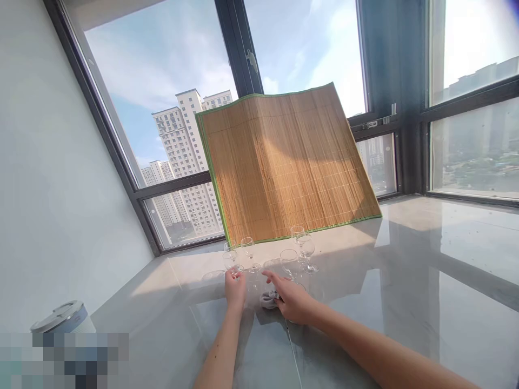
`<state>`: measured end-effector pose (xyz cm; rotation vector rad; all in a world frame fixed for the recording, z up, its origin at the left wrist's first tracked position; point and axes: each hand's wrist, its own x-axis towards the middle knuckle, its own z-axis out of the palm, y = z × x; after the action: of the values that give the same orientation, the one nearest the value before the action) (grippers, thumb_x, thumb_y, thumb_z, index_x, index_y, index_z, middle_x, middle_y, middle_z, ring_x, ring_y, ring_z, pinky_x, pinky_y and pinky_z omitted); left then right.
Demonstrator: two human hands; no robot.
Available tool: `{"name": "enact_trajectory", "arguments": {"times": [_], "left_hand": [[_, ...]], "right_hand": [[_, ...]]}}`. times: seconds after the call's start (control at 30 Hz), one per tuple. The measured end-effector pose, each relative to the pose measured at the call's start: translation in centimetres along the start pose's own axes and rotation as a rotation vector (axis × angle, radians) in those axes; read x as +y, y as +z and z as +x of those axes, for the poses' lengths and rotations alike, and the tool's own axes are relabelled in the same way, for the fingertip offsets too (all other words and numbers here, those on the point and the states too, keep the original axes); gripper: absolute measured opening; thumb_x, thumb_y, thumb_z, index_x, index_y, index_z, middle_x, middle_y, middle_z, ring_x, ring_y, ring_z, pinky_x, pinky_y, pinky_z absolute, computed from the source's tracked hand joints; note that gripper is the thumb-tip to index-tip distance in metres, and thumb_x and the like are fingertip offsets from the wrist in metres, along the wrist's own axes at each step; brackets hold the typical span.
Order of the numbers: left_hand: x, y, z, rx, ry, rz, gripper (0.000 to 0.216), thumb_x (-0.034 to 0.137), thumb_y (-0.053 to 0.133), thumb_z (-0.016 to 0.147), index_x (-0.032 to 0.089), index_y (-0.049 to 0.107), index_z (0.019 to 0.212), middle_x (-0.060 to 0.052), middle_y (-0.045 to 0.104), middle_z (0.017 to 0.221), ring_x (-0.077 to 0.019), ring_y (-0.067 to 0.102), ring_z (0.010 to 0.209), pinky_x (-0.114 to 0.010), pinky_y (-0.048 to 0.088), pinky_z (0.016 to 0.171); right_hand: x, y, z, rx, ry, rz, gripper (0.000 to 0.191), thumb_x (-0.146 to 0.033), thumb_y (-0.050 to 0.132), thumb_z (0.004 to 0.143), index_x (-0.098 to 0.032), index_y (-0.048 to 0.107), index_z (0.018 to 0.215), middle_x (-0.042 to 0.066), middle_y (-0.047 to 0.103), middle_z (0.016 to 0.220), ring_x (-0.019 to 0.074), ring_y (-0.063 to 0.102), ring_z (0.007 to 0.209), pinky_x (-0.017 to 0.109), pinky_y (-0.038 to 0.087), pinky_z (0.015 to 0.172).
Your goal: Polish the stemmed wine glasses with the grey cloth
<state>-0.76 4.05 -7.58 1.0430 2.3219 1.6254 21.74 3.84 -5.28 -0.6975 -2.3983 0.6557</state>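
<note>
My left hand (235, 287) is closed, its fingers pinched at the lower part of a clear stemmed glass (231, 258). Just right of that hand stands another stemmed glass (247, 249), upright and apart from it. My right hand (292, 296) has its thumb and lower fingers round a small crumpled grey cloth (268, 300), while the index finger stretches out toward the left. Beyond this hand several clear stemmed glasses are grouped, among them a nearer one (289, 260) and one farther right (307, 246). Part of the nearer glass is hidden behind the right hand.
A bamboo mat (284, 162) with green edging leans on the window behind the glasses. The glossy grey tiled surface (348, 324) reflects light. A lidded cup (67, 319) stands at the lower left, beside a blurred-out patch. Dark window frames (178, 185) border the surface.
</note>
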Motion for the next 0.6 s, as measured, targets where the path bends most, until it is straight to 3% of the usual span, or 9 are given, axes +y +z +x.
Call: {"name": "enact_trajectory", "arguments": {"times": [0.37,0.5,0.6], "left_hand": [[1.1,-0.1,-0.7,-0.06,-0.009,0.114,0.034,0.03,0.049,0.084,0.022,0.054,0.117,-0.002,0.065,0.095,-0.0163,0.065,0.075,-0.026,0.045,0.07],[1.2,-0.2,-1.0,-0.063,0.044,0.111,0.029,0.029,0.051,0.083,0.022,0.058,0.11,-0.001,0.065,0.089,-0.0158,0.064,0.074,-0.025,0.044,0.069],[1.6,-0.4,-1.5,-0.108,0.073,0.07,0.022,0.028,0.055,0.079,0.022,0.062,0.099,-0.001,0.066,0.084,-0.0163,0.063,0.068,-0.025,0.042,0.064]], "right_hand": [[0.7,-0.7,0.4,0.135,0.334,-0.045,0.075,-0.005,0.051,0.074,-0.023,0.032,0.144,0.011,0.058,0.126,0.0207,0.058,0.099,0.029,0.037,0.084],[1.3,-1.0,0.6,0.158,0.302,-0.021,0.075,-0.005,0.053,0.073,-0.023,0.033,0.143,0.01,0.06,0.12,0.0183,0.058,0.092,0.027,0.037,0.079],[2.1,-1.7,0.7,0.114,0.19,0.013,0.073,-0.003,0.051,0.072,-0.024,0.035,0.139,0.009,0.06,0.118,0.0172,0.057,0.087,0.027,0.038,0.076]]}}
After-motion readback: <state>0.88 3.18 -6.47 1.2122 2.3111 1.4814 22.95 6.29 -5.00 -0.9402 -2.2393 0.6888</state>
